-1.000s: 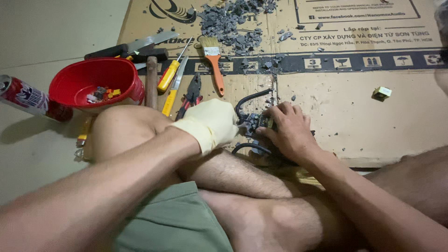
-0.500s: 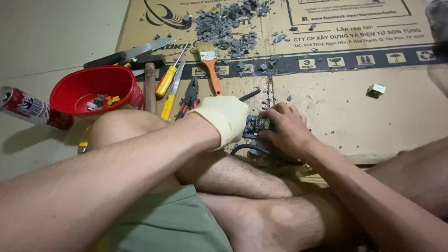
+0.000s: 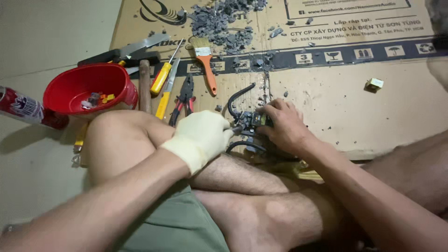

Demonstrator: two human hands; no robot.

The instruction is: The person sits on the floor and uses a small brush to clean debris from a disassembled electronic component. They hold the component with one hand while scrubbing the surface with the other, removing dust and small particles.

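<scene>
My left hand (image 3: 201, 137), in a pale work glove, is closed around a thin tool whose tip touches a small dark electrical part (image 3: 253, 120). My bare right hand (image 3: 283, 125) grips that part from the right and holds it against the flattened cardboard (image 3: 326, 93). Black cables (image 3: 235, 98) curl out of the part toward the far side and under my hands. My crossed bare legs fill the foreground below both hands.
A red plastic bowl (image 3: 70, 81) with small bits sits at the left, a spray can (image 3: 23, 108) beside it. Yellow-handled screwdrivers (image 3: 162, 77), pliers (image 3: 185, 95), a paintbrush (image 3: 206, 65), a knife (image 3: 122, 50) and a hammer handle lie nearby. Grey rubble (image 3: 224, 21) is piled at the top. A small yellow-white block (image 3: 374, 83) lies right.
My view has shifted slightly. Both hands stay on the part; the black cable now stands out more, curling away from it.
</scene>
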